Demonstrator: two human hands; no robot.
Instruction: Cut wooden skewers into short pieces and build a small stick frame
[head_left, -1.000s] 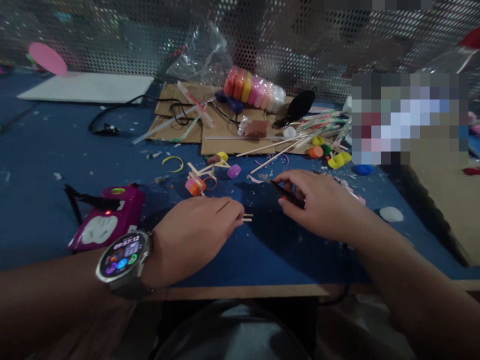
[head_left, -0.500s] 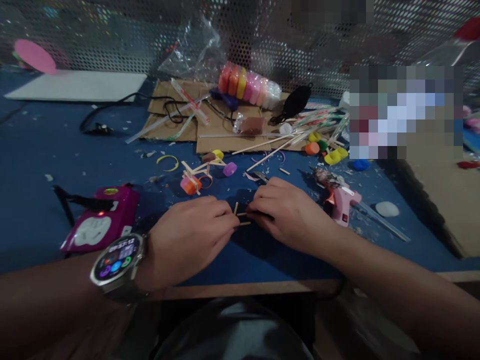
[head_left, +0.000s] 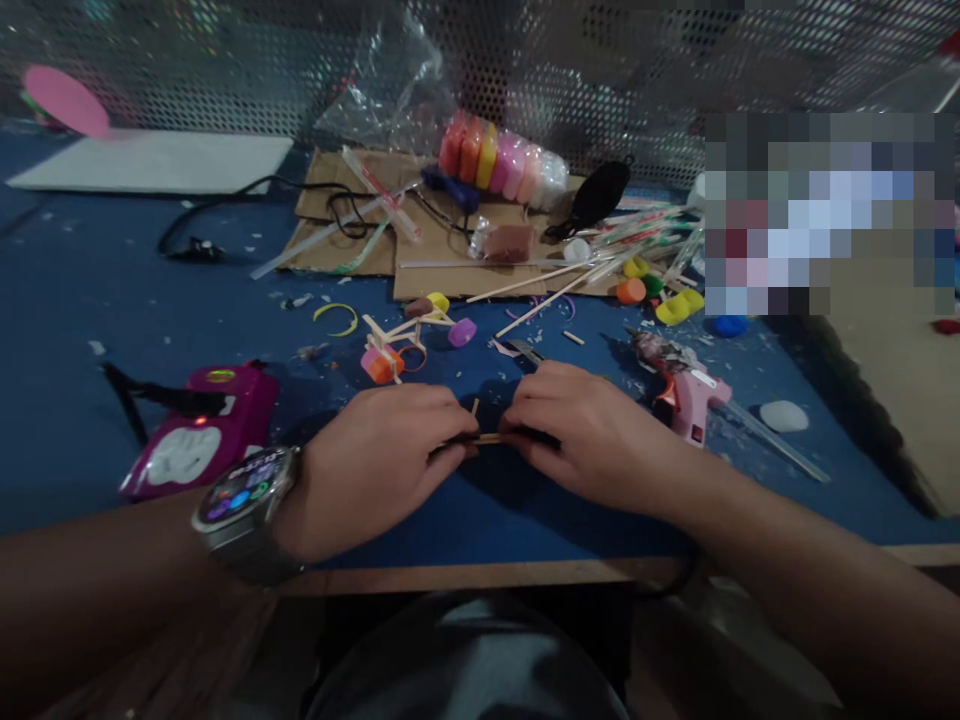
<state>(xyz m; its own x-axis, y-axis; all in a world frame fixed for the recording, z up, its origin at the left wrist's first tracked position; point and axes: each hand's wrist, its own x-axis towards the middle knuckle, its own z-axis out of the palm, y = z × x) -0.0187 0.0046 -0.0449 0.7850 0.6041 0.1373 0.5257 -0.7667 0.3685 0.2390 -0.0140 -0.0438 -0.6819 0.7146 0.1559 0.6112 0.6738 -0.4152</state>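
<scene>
Thin wooden sticks [head_left: 489, 438] span the small gap between my hands, just above the blue table. My left hand [head_left: 379, 465], with a watch [head_left: 244, 500] on its wrist, pinches their left end. At the right end, the fingertips of my right hand [head_left: 592, 430] are closed on them. One short stick piece pokes upward beside the left fingertips; how it joins the others is hidden. Beyond my hands lies a small assembly of sticks [head_left: 409, 330] with orange, pink, purple and yellow pieces. A cutter blade [head_left: 525, 351] shows just past my right knuckles.
A pink glue gun [head_left: 697, 395] with a clear glue stick lies to the right. The magenta device [head_left: 202, 430] stands at left. Cardboard [head_left: 442, 285] at the back bears cables, straws and packed coloured clay [head_left: 499, 160]. A larger cardboard piece [head_left: 877, 370] lies at far right.
The sticks between my fingers, spread apart before, now appear nearly in one line. My left wrist has turned slightly, and the view has shifted a little.
</scene>
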